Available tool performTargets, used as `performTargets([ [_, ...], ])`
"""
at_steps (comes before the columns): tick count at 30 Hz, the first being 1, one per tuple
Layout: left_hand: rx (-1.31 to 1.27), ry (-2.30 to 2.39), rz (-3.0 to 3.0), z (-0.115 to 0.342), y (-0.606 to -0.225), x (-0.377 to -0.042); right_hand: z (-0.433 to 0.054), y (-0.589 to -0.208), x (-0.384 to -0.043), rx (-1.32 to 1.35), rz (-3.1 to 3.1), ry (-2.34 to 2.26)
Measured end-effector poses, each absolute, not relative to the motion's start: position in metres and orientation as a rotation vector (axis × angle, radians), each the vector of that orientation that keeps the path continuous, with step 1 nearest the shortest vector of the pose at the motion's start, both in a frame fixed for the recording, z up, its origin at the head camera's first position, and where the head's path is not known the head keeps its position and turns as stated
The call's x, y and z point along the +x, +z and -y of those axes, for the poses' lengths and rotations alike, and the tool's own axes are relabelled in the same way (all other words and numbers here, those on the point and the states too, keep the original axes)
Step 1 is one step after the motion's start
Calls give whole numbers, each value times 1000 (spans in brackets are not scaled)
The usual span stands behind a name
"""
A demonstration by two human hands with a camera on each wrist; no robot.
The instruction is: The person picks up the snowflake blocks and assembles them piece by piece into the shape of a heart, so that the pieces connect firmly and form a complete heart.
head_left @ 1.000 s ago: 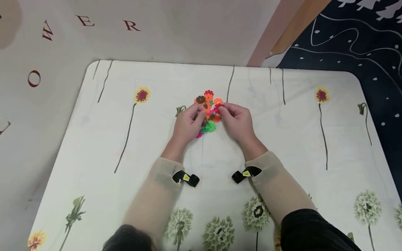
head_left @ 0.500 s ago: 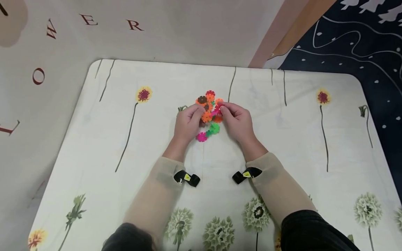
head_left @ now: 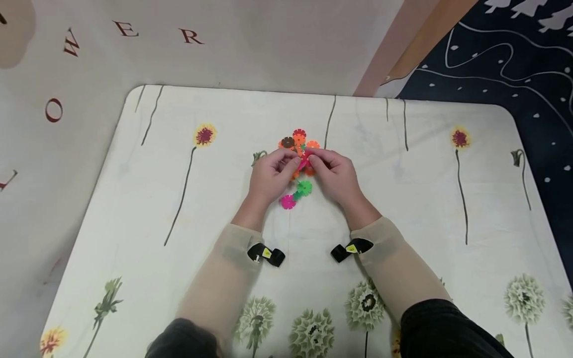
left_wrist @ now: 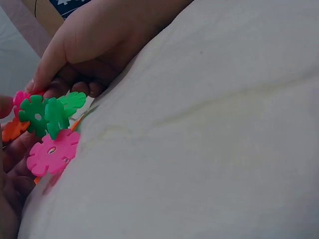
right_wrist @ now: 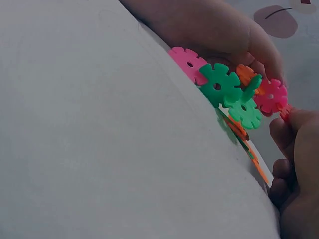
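Plainly, the hands have drawn closer over the last half second: the right hand (head_left: pixel 336 176) sits nearer the left hand (head_left: pixel 270 174), and the orange disc (head_left: pixel 294 175) beside the left fingers, fully exposed then, is now largely covered. Right grip: narrow, thumb and finger pinching a red disc (right_wrist: pixel 285 113). Left grip: narrow, pinching a chain of notched discs (right_wrist: pixel 227 77); the exact piece held is partly hidden. The chain is between the hands over the table (head_left: pixel 215 199), a magenta disc (head_left: pixel 288 202) at its near end. In the right wrist view, the red disc meets a pink disc (right_wrist: pixel 271 97); slot engagement cannot be confirmed. Judged: joining is in hand, seating unproven.

Surroundings: a brown disc (head_left: pixel 287 142) and several orange discs (head_left: pixel 299 139) appear just beyond the fingers. Obstructions: fingers mask the joint from above; the chain's loose end could twist under pressure.
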State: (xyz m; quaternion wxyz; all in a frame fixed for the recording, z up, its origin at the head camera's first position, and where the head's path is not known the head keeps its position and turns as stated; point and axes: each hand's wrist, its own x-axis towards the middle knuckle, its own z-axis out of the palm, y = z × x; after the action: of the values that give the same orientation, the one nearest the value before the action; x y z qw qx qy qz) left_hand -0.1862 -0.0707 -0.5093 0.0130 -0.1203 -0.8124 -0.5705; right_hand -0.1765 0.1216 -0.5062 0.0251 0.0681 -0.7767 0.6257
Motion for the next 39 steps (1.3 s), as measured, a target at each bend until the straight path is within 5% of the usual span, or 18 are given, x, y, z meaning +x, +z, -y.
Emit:
performTargets([
  [12,-401,-1752,2579,72,-508,-185,-122,-510,-179,402,2474,1597],
  [25,-333,-1830,2536,71,-508,-186,-124,-511,-184,322,2765,1151],
  [39,-370,-1831,2511,70,-508,-187,-124,-508,-183,464,2733,1078],
])
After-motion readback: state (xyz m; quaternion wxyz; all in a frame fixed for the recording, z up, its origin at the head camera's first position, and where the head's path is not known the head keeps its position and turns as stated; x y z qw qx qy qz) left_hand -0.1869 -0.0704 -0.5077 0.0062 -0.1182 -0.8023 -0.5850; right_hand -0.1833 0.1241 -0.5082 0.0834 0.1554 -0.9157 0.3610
